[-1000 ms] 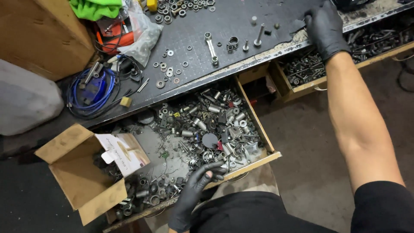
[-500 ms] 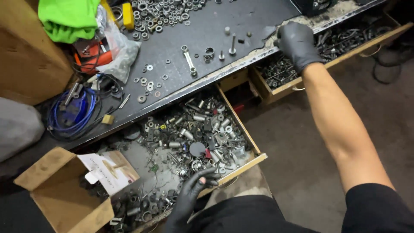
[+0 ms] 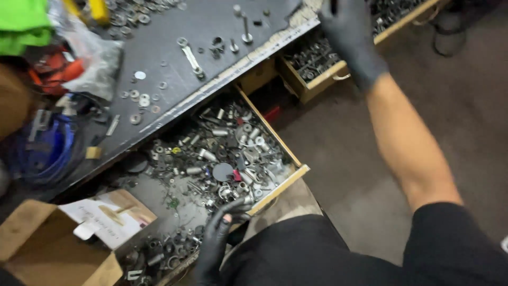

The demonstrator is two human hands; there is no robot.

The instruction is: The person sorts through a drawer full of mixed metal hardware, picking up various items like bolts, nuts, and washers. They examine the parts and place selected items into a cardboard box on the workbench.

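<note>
Since earlier frame my right hand (image 3: 349, 34) slid off bench edge, now over far right drawer (image 3: 317, 63), grip unclear. My left hand (image 3: 217, 241), fingers spread, rests on near drawer (image 3: 280, 185) front among loose hardware.

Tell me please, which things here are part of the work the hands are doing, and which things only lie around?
In use:
left hand, gloved, on the front edge of the open drawer full of metal parts
right hand, gloved, at the second drawer

Lying about:
cardboard box
blue cable
green cloth
washers on the bench top
plastic bag
</note>
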